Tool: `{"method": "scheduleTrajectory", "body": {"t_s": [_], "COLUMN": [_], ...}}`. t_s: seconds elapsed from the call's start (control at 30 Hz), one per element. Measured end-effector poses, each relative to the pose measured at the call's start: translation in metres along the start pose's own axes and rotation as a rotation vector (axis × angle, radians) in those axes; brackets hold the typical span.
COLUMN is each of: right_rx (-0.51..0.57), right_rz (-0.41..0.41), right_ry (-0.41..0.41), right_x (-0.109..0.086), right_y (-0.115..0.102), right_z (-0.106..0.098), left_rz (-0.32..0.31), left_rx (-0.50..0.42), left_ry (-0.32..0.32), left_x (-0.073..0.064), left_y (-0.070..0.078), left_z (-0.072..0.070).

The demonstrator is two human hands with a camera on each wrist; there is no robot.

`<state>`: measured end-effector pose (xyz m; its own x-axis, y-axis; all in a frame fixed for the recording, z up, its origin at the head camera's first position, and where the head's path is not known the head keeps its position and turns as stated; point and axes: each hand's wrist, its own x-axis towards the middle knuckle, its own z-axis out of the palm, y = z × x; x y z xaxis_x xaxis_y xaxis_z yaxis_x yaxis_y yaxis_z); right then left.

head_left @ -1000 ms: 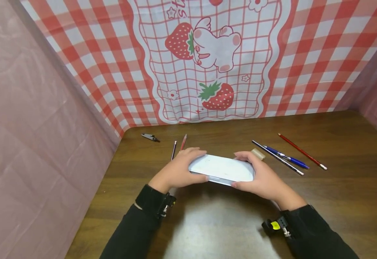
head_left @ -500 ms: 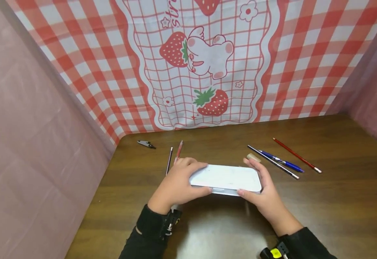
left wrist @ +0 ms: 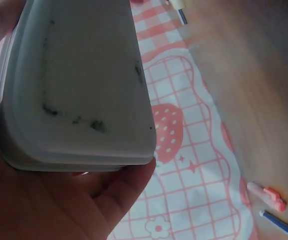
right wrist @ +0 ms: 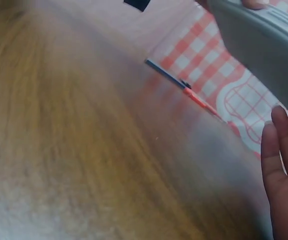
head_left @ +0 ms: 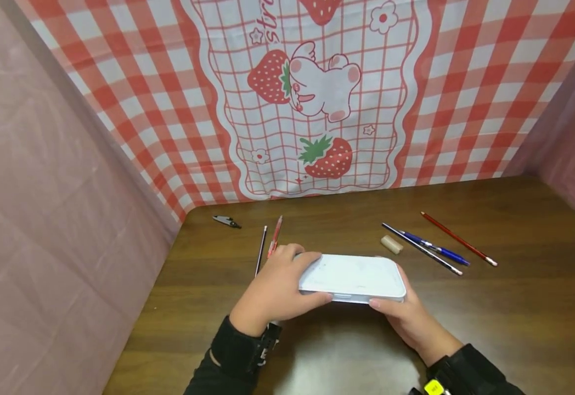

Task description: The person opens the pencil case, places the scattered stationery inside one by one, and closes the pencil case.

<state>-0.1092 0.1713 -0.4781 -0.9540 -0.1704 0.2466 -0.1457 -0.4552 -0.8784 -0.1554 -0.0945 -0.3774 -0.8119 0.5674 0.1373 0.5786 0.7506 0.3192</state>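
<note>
Both hands hold a white pencil case above the table, its long side with the latch facing me. My left hand grips the left end, thumb along the front edge and fingers over the far side. At the right end, the thumb of my right hand lies on the front edge; its other fingers are mostly hidden behind and below the case. Those fingers show close against the case's underside in the right wrist view. Dark smudges mark the case's broad face in the left wrist view.
Left of the case lie a red pen, a dark pencil and a grey compass. To the right are a beige eraser, a blue pen, a striped pencil and a red pencil. A checked cloth hangs behind.
The case has shifted slightly right and nearer. My right hand's fingers have moved from the far edge to behind and under the right end, uncovering the eraser. The left hand keeps its grip.
</note>
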Motion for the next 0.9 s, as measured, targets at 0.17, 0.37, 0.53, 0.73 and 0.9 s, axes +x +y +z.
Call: {"method": "scheduleTrajectory", "body": {"t_s": [0.17,0.37,0.53,0.73,0.9], "right_rx": [0.103,0.218,0.217,0.141,0.131], "right_rz": [0.015,-0.025,-0.027,0.015,0.024], "right_ry": [-0.031,-0.051,-0.026,-0.005,0.009], "right_x": [0.001,0.002,0.002,0.003,0.004], "right_y": [-0.001,0.002,0.002,0.0,0.0], "right_z": [-0.003,-0.005,-0.006,-0.003,-0.002], "left_rz": [0.0,0.087,0.22,0.448,0.583], "left_rx": [0.002,0.076,0.144,0.243,0.306], "left_ry": [-0.063,-0.021,0.128,0.31,0.395], "left_x": [0.003,0.006,0.007,0.006,0.008], "left_y": [0.006,0.017,0.032,0.045,0.051], "left_z": [0.004,0.008,0.012,0.016,0.023]}}
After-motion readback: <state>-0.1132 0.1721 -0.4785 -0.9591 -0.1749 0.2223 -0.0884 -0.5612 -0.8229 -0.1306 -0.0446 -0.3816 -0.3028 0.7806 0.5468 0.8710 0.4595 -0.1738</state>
